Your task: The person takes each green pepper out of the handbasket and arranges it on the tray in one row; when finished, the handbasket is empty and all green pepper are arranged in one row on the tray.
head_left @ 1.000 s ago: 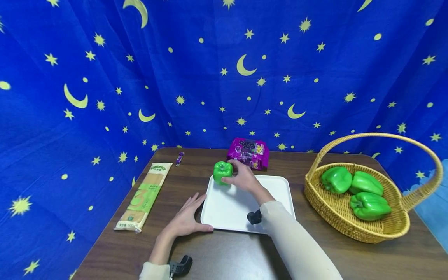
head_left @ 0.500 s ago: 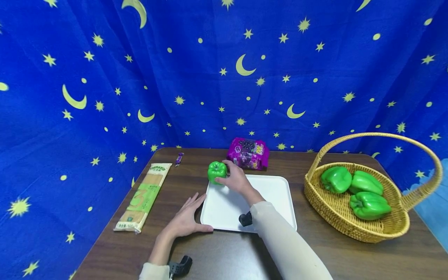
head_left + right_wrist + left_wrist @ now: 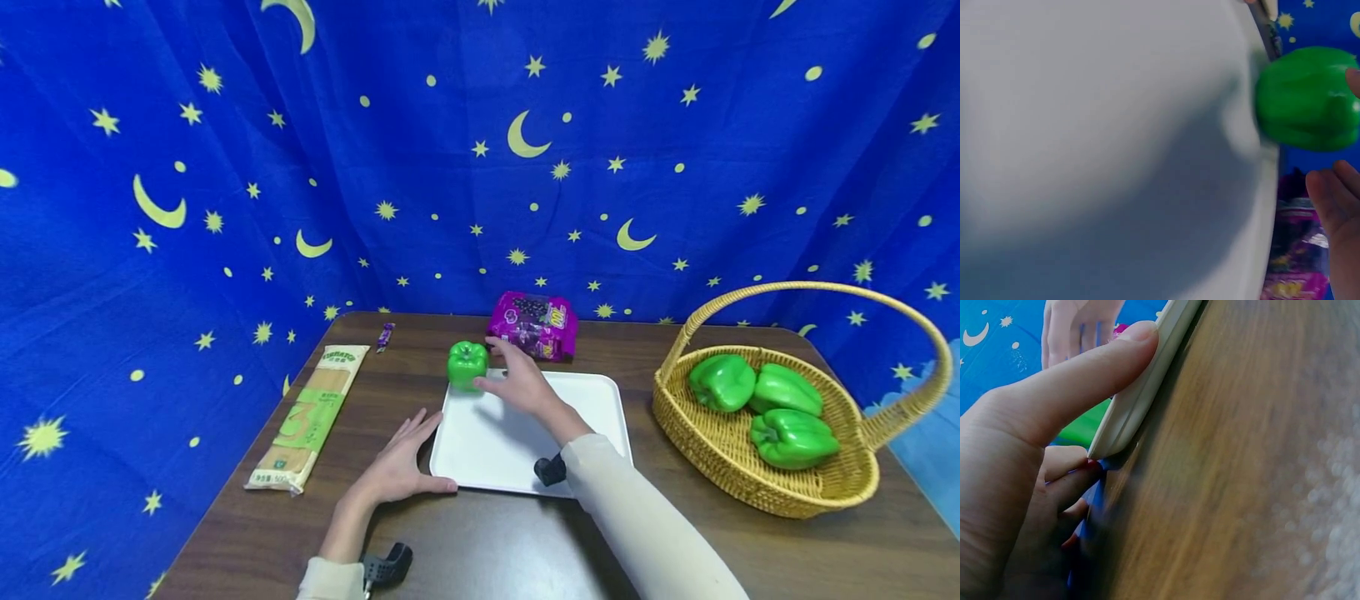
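A green bell pepper (image 3: 467, 365) stands upright at the far left corner of the white tray (image 3: 495, 442). My right hand (image 3: 521, 385) is just right of it, fingers spread; in the right wrist view a gap shows between the fingers and the pepper (image 3: 1307, 99), while the thumb tip overlaps its edge. Whether the thumb touches it I cannot tell. At the tray's near left corner rests my left hand (image 3: 401, 467), its fingers along the left side and the thumb at the front rim. The left wrist view shows that thumb (image 3: 1104, 369) against the tray's rim (image 3: 1141, 381).
A wicker basket (image 3: 750, 492) with a tall handle stands at right, holding three green bell peppers (image 3: 793, 438). Behind the tray lies a purple snack bag (image 3: 532, 325). A noodle packet (image 3: 309, 421) and a small purple wrapped candy (image 3: 386, 336) are at left. A blue curtain (image 3: 420, 150) closes the back.
The right hand carried the pepper slightly left to the tray's far left corner. Its fingers have since come off the pepper and moved a little right. The left hand stays put.
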The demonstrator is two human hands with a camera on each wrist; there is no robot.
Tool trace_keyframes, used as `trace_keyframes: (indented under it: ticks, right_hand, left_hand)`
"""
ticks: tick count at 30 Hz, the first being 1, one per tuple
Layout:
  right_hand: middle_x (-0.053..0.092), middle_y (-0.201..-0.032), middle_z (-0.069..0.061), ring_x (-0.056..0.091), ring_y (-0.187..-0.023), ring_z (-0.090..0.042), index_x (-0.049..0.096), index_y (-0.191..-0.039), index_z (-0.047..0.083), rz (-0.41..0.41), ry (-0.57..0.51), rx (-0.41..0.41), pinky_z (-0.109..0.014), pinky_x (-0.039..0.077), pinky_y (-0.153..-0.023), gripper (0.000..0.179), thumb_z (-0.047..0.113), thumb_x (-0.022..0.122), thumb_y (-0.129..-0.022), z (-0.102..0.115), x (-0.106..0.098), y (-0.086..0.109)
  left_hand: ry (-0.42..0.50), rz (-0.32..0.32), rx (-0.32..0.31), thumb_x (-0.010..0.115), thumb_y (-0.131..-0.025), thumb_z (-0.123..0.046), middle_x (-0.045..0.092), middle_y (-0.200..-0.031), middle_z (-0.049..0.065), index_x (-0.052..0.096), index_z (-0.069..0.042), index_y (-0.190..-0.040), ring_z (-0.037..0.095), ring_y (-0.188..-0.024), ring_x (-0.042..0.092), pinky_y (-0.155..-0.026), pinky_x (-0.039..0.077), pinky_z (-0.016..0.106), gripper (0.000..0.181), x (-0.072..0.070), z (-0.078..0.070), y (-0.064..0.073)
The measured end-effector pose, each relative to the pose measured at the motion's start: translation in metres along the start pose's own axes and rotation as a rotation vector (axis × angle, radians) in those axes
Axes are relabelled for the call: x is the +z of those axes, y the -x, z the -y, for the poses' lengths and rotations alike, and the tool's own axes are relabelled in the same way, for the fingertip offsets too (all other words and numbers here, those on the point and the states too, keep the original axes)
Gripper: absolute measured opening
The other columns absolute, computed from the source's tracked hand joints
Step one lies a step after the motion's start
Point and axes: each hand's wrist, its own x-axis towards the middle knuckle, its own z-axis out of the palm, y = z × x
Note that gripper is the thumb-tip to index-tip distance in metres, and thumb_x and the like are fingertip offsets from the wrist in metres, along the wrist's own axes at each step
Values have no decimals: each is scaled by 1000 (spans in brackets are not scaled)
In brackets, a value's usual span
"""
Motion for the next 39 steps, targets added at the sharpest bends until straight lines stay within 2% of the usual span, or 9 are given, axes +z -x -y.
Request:
trace_keyframes:
  ticks: [3,7,12,16,23,26,34,39]
  right_hand:
    - [56,-131,-10,55,-117,-29,45,-142,13,-15,16,-77,-42,47,-95,70,30,77,-82,2,-13,5]
    - [66,-115,-8,63,-103,-23,60,-126,6,-28,2,-188,-37,52,-86,45,20,74,-86,8,-30,14]
    - [70,-99,1,64,-88,-8,71,-108,11,-58,-1,-275,-27,55,-78,20,17,70,-88,12,-51,28]
    - [68,-94,7,63,-85,-5,72,-101,16,-84,22,-316,-28,56,-77,13,16,69,-89,11,-68,41]
    - [66,-92,12,62,-85,-6,72,-96,19,-116,81,-421,-34,56,-75,11,14,70,-87,6,-97,65]
    - [66,-91,14,61,-83,-6,72,-95,21,-113,108,-429,-34,55,-71,12,13,70,-87,1,-106,74]
    - [65,-86,15,60,-78,-5,72,-94,23,-124,191,-380,-32,53,-61,15,10,68,-86,-14,-131,97]
    - [64,-85,14,60,-76,-5,72,-95,21,-91,225,-311,-28,54,-62,11,13,68,-88,-23,-152,110]
  left_hand:
    - [-1,-2,0,77,-56,-73,25,-156,9,28,-21,-153,36,-143,9,-111,14,60,120,0,-1,0]
    - [6,-12,4,78,-55,-72,25,-156,10,29,-21,-152,37,-143,10,-111,14,60,120,1,-1,0]
    - [13,-25,-4,79,-53,-71,25,-156,11,31,-21,-152,39,-143,10,-110,15,62,121,1,-1,2]
    - [8,-11,-17,79,-53,-72,24,-156,11,31,-21,-152,38,-143,10,-110,15,62,121,2,-2,2]
    - [4,-11,-38,79,-53,-71,23,-157,12,31,-20,-152,39,-143,9,-111,14,62,122,2,-3,1]
    - [2,-13,-38,79,-53,-72,23,-156,12,30,-19,-152,39,-143,10,-111,14,62,122,1,-2,1]
    - [-9,-15,-19,78,-53,-73,22,-156,13,30,-19,-152,40,-142,10,-110,14,62,123,1,0,1]
    - [2,-14,-17,77,-52,-74,23,-156,12,30,-20,-152,39,-143,10,-111,14,61,123,3,1,-1]
